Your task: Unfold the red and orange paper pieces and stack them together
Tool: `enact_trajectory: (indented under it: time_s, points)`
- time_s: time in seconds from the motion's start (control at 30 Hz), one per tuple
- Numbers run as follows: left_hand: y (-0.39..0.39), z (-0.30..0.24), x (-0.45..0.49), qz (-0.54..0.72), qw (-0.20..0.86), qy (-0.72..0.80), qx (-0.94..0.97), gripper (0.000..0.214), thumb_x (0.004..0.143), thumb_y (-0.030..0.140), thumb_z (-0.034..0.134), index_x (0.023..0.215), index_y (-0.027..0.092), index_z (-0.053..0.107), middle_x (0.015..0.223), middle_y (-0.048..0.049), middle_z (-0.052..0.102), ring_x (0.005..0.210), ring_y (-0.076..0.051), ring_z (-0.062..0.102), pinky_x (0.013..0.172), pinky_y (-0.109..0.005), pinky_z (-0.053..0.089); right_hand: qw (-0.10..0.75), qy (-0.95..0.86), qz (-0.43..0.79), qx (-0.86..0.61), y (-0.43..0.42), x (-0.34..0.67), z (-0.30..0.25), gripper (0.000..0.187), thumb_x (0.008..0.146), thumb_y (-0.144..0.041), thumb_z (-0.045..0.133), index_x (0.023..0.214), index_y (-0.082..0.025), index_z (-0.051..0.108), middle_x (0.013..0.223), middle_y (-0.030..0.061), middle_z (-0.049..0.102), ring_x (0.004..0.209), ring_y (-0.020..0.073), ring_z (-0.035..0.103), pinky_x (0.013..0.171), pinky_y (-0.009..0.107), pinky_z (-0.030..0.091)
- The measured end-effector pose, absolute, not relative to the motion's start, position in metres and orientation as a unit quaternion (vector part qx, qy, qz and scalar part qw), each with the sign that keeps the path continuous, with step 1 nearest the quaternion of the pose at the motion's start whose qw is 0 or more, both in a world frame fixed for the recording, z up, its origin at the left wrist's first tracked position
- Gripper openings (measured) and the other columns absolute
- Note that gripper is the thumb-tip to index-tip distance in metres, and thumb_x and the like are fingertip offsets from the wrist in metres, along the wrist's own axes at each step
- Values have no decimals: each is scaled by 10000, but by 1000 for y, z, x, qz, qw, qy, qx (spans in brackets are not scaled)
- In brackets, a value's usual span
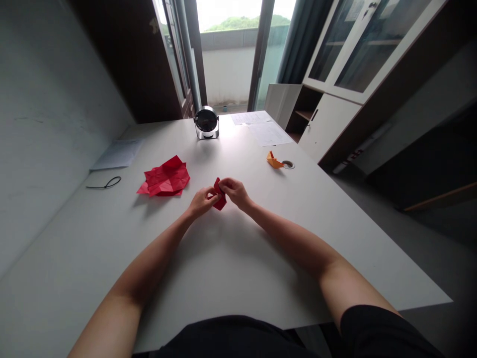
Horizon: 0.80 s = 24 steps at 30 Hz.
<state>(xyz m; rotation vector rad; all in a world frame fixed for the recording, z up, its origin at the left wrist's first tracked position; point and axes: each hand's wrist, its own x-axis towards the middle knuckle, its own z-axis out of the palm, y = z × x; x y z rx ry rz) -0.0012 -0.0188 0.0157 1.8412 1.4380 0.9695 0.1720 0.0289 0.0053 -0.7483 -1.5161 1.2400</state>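
Red folded paper (219, 197) is held between both hands above the middle of the white table (231, 268), just off its surface as far as can be judged. Farthest left, a black cable tie (106, 183) is seen lying near the wall, with a pale sheet of paper (117, 153) behind it. Further right, a crumpled, creased red sheet (166, 178) is spread flat on the tabletop, well apart from the hands. Next, the left hand (200, 201) is seen with its fingers pinched narrowly on the left edge of the small red piece. The right hand (234, 192) is closed on the top and right side of the same piece, thumb and forefinger pressed together over it. Behind the hands, at the far edge, a round black and silver device (206, 122) is stood upright. To the right, white printed sheets (263, 128) are laid flat, and a small orange paper figure (274, 160) is placed just beside a round cable hole (288, 164).
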Motion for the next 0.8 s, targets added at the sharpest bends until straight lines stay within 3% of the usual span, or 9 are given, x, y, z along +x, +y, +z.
enact_trajectory:
  time_s: [0.17, 0.33, 0.57, 0.8]
  points:
    - [-21, 22, 1, 353, 258, 545, 716, 332, 906, 480, 582, 1015, 214, 749, 990, -59, 737, 987, -276, 627, 863, -362, 455, 483, -677, 453, -323, 19, 170, 11, 262, 883, -399, 624, 1095, -246, 627, 859, 9, 710, 758, 167, 660, 688, 287, 534]
    - [-21, 22, 1, 347, 246, 564, 708, 322, 894, 470, 593, 974, 203, 752, 939, -58, 738, 923, -260, 640, 831, -342, 463, 470, -719, 375, -348, 15, 174, 16, 182, 928, -399, 584, 896, -234, 655, 828, 8, 717, 760, 171, 670, 736, 295, 524]
    - [-16, 12, -4, 387, 287, 541, 689, 261, 908, 395, 563, 954, 209, 739, 903, -39, 745, 846, -215, 652, 797, -310, 475, 470, -733, 356, -338, 24, 176, 7, 186, 903, -402, 618, 867, -224, 657, 909, 35, 691, 784, 177, 653, 734, 320, 533]
    - [-8, 1, -10, 457, 385, 496, 630, 289, 880, 457, 605, 884, 176, 675, 742, -30, 636, 707, -161, 577, 705, -288, 456, 505, -645, 453, -352, 39, 179, 0, 187, 882, -396, 577, 884, -210, 569, 805, 10, 652, 735, 165, 613, 690, 308, 519]
